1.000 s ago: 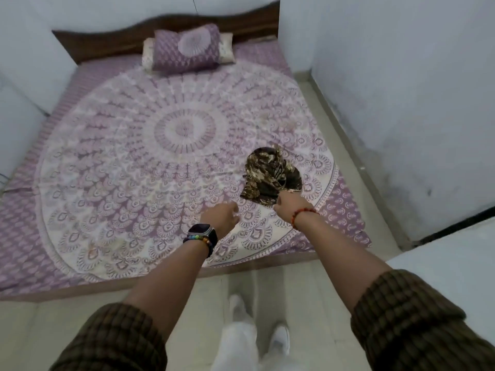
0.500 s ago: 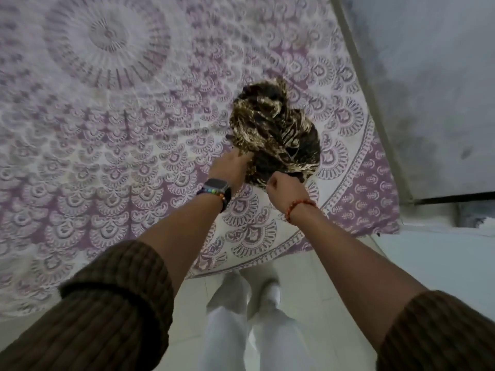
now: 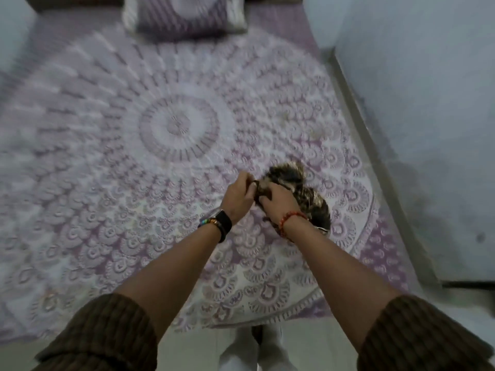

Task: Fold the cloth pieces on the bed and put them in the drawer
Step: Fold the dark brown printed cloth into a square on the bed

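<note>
step: opening crumpled cloth (image 3: 308, 194) on bed (image 3: 107, 183), near right edge | left hand (image 3: 238, 199) and right hand (image 3: 278, 203) pinching its near edge | advice: find corners, spread flat before folding

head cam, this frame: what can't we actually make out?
- Brown patterned cloth: motion-blurred, and the left hand and right hand gripping it cover its near side; shape and fold state unreadable.
- Pillow: cut off by the top edge.
- Drawer: not in view.
- Bedsheet: pattern smeared by blur.
</note>
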